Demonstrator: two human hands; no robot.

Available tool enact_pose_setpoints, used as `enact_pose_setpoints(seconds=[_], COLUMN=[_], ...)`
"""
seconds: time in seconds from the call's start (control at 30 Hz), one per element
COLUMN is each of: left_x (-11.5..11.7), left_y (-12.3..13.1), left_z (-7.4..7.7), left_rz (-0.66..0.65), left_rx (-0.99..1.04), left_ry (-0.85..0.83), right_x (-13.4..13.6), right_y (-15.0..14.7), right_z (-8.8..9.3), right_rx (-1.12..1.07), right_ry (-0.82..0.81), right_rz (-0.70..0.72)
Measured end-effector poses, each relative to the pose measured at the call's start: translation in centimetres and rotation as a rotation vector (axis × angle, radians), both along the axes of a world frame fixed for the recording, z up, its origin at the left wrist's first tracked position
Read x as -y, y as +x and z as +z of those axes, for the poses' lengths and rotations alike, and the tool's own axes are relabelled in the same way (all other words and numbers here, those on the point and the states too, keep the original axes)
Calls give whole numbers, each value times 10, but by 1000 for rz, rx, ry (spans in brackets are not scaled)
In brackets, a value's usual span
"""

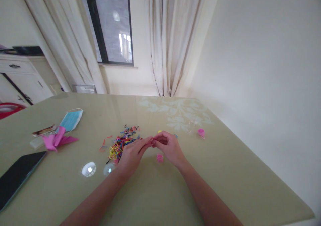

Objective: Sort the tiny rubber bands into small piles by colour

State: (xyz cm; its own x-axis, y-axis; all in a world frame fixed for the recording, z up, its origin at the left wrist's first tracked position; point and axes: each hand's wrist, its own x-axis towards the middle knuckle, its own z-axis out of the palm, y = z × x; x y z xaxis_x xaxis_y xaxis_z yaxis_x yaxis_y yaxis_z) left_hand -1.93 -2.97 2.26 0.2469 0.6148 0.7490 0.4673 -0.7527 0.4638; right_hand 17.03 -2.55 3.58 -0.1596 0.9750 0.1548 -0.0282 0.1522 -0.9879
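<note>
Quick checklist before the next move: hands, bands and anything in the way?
1. Both in view: ok; left hand and right hand show, close together.
2. Anything held between them: cannot tell; too small to make out.
3. Pile of bands nearby: ok; beside the left hand.
4. Everything gathered: not ok; loose bands lie left of the pile.
5. Face mask out of the way: ok; far left.

You have a smooth, shiny counter [225, 172], rubbery-looking bands [122, 143], a dull paper bird [58, 140] and soft cloth curtains [164, 35].
</note>
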Motion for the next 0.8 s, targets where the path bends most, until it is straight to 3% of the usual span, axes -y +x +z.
enact_pose_setpoints(seconds=[0.4, 0.8], left_x=[4, 4], left_y=[0, 2], left_z=[2, 5], left_rz=[-14, -38], left_rx=[20, 21], left_ry=[50, -47], right_x=[3, 7], right_y=[3, 5], right_z=[9, 14], right_rx=[-92, -179], right_ry=[-123, -190], right_rz=[24, 141])
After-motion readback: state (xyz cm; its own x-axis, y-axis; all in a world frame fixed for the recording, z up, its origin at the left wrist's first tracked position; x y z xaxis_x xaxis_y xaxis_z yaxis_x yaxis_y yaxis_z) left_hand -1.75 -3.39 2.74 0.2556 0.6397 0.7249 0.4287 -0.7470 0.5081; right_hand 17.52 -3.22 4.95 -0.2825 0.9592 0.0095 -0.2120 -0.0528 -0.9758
